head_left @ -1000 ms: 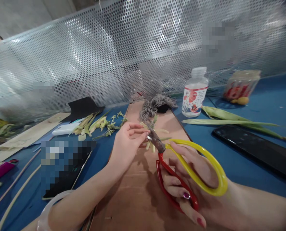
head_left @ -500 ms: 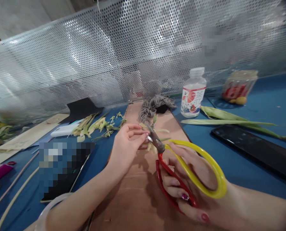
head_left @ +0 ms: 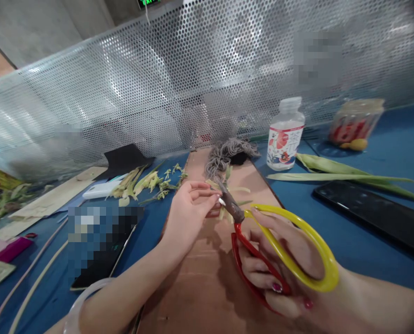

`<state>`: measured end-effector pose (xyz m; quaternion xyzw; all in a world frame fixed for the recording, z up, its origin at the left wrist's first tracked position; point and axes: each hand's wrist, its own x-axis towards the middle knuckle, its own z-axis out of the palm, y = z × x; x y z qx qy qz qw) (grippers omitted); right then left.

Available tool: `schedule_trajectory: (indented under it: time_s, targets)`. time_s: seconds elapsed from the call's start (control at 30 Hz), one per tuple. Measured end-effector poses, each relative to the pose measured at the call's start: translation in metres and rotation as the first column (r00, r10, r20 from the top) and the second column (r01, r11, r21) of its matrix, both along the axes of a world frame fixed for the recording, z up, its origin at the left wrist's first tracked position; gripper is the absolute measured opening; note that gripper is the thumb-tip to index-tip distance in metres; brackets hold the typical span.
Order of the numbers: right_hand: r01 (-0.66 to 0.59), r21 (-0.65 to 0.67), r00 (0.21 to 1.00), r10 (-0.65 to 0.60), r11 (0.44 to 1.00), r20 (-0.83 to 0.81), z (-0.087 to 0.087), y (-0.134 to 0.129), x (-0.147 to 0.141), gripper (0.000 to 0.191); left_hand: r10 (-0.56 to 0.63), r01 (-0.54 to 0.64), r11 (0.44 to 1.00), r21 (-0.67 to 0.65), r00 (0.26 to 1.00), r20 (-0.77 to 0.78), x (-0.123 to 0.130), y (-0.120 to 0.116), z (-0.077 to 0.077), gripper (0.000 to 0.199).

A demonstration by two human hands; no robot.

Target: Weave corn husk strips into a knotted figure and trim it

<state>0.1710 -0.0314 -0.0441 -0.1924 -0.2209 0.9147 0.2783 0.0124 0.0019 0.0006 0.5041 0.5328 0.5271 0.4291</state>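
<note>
My right hand (head_left: 262,264) grips a pair of scissors (head_left: 233,206) with one yellow and one red handle loop. The thumb is on the yellow loop and the fingers wrap the red one. The dark metal blades point up and left, right beside the fingertips of my left hand (head_left: 191,206). Those left fingers are pinched together, with thin pale-green husk strips (head_left: 241,189) showing around them and behind the blades. Fingers and blades hide where the strips are held. Both hands hover over a brown board (head_left: 193,287).
Grey yarn (head_left: 224,155) lies at the board's far end. To the right are a labelled bottle (head_left: 286,137), a jar (head_left: 356,120), long green husks (head_left: 332,176) and a black phone (head_left: 370,215). Left are plant scraps (head_left: 147,183) and a second phone (head_left: 104,260). Perforated metal mesh (head_left: 151,83) stands behind.
The camera view has turned slightly left, so everything sits a little further right. My hands and the scissors keep nearly the same pose together.
</note>
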Motion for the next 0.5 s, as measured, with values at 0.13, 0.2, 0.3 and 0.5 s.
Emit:
schedule_trajectory:
  time_s: [0.13,0.2,0.3,0.5]
  targets:
    - [-0.002,-0.012,1.000,0.003,1.000,0.009,0.004,-0.003,0.004,0.033,0.002,-0.002,1.000,-0.003,1.000,0.005,0.000,0.001,0.000,0.034]
    - [-0.001,-0.035,1.000,0.002,0.999,0.002,0.003,-0.004,0.006,0.033,0.000,0.000,1.000,-0.002,1.000,0.010,0.001,0.001,0.000,0.034]
    - [0.000,-0.071,1.000,-0.003,0.997,-0.031,-0.002,-0.003,0.008,0.035,-0.002,0.002,1.000,0.000,1.000,0.021,0.001,0.001,0.000,0.035]
    - [-0.004,-0.057,0.995,-0.001,0.998,-0.103,-0.010,0.001,0.008,0.038,-0.003,0.003,1.000,0.008,0.999,0.032,0.001,0.000,0.000,0.035]
